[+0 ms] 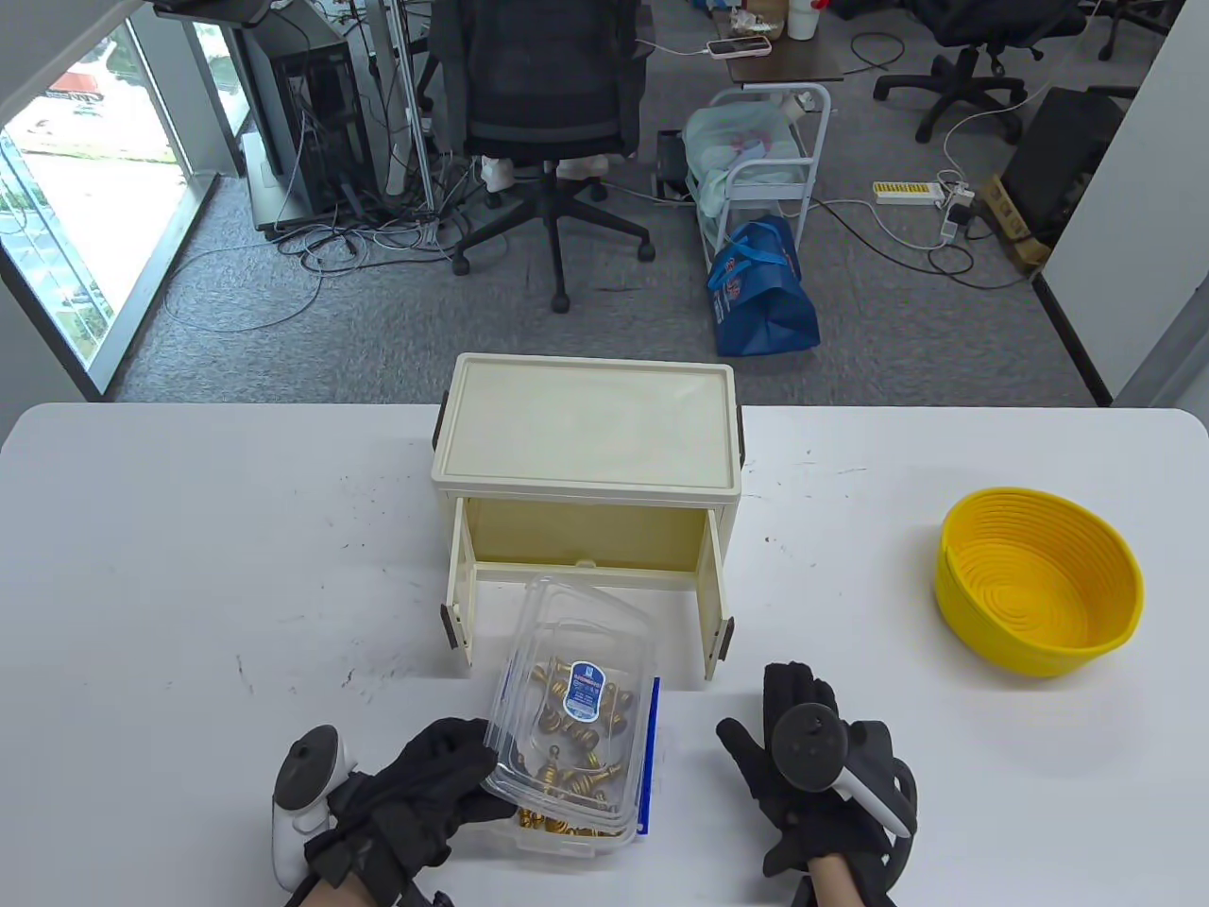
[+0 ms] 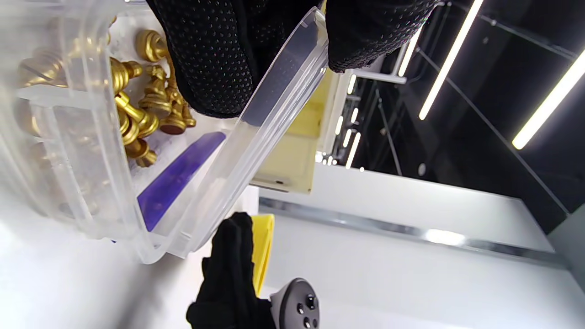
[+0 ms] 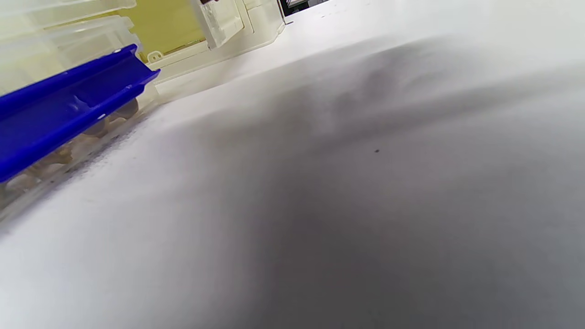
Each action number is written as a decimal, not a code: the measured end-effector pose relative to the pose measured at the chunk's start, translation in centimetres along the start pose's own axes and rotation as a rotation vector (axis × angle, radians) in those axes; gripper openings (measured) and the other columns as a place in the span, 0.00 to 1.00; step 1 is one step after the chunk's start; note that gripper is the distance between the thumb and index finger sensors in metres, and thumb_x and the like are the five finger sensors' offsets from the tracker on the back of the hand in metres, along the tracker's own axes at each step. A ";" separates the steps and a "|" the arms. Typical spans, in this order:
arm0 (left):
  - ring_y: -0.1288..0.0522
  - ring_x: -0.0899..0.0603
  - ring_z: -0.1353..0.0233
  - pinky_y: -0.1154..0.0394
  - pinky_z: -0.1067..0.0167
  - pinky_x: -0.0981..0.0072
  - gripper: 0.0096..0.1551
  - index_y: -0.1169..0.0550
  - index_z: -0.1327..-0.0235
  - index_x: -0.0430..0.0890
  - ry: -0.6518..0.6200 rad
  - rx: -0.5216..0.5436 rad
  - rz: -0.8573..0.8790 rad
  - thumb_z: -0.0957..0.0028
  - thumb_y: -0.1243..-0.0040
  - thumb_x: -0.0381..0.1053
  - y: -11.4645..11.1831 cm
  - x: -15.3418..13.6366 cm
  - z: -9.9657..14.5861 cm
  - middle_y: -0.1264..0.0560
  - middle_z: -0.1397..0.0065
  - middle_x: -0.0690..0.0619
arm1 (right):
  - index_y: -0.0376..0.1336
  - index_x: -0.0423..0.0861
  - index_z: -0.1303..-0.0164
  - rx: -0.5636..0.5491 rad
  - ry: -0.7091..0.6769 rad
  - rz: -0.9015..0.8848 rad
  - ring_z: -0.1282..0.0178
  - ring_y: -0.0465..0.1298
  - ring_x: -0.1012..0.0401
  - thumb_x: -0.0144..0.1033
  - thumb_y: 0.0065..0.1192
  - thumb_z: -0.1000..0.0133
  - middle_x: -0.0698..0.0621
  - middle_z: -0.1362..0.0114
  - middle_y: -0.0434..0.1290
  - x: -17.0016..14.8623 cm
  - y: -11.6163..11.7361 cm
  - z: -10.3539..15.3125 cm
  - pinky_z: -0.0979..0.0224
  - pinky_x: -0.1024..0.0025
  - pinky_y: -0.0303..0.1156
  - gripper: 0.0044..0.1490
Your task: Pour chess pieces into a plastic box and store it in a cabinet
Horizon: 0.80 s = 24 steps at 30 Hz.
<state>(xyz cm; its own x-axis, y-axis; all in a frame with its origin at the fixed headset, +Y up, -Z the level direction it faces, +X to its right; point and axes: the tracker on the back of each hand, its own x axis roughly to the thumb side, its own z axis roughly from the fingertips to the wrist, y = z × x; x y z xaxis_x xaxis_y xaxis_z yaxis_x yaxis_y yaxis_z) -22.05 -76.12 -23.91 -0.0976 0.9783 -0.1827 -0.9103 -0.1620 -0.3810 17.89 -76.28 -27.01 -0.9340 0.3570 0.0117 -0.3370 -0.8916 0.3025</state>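
A clear plastic box (image 1: pixel 604 831) with gold chess pieces (image 1: pixel 576 723) sits on the white table in front of the cabinet. Its clear lid (image 1: pixel 567 661) lies tilted over it. A blue clasp (image 1: pixel 649 756) runs along its right side. My left hand (image 1: pixel 472 775) pinches the lid's left edge; the left wrist view shows the lid's rim (image 2: pixel 279 105) between my fingertips (image 2: pixel 215 68), with chess pieces (image 2: pixel 137 114) below. My right hand (image 1: pixel 770 732) rests open on the table just right of the box, apart from it. The cream cabinet (image 1: pixel 586 444) stands behind with both doors open.
A yellow bowl (image 1: pixel 1039 581) sits at the right of the table. The cabinet's open doors (image 1: pixel 713 614) flank the box's far end. The right wrist view shows the blue clasp (image 3: pixel 68 109) and bare table (image 3: pixel 365 183).
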 end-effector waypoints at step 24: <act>0.14 0.42 0.45 0.13 0.50 0.58 0.29 0.26 0.29 0.37 0.248 0.002 -0.687 0.30 0.41 0.57 1.7 3.2 1.0 0.21 0.33 0.32 | 0.39 0.31 0.14 0.198 -0.337 -0.173 0.22 0.64 0.35 0.60 0.44 0.29 0.29 0.15 0.53 7.2 2.7 0.6 0.28 0.41 0.65 0.53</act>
<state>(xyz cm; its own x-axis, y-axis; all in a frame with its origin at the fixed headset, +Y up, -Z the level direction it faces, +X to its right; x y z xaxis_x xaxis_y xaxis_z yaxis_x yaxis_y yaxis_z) -24.27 -73.12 -24.25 0.5894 0.8013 -0.1026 -0.7341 0.4782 -0.4821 10.28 -75.99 -25.57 -0.7637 0.5970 0.2457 -0.4253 -0.7516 0.5043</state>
